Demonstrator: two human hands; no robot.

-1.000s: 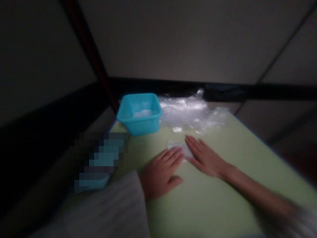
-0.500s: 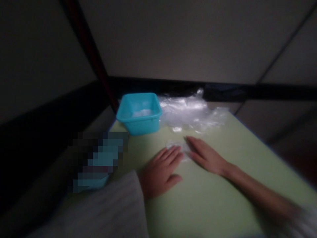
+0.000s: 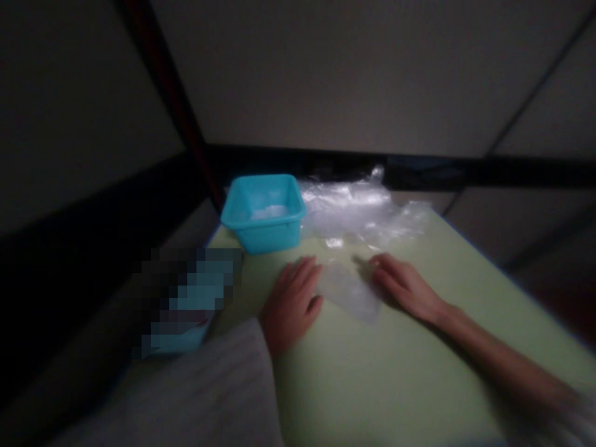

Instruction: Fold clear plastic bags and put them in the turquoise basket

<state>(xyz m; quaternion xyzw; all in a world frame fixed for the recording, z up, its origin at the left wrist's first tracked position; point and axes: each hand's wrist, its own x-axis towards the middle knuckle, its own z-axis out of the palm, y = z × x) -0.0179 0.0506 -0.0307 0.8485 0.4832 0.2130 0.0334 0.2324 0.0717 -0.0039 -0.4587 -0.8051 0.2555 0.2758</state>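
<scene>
A small, clear plastic bag or sheet (image 3: 351,295) lies flat on the pale green table between my hands. My left hand (image 3: 291,304) is palm down at its left edge with the fingers stretched out and the thumb apart. Just past the right edge of the plastic is my right hand (image 3: 410,288), its fingers loosely bent and apart, a little blurred. Nothing shows in either hand. Whether the right fingertips touch the plastic is hard to see.
Toward the back of the green table (image 3: 391,385) stands a turquoise plastic basin (image 3: 267,237) with something whitish inside. Beside it spreads a heap of crumpled clear plastic (image 3: 354,211). A pixelated bluish object (image 3: 200,292) is at the left edge. Walls rise behind.
My hands have drawn apart, the left moving left and the right moving right. The small clear plastic, partly covered before, now lies uncovered and flatter between them.
</scene>
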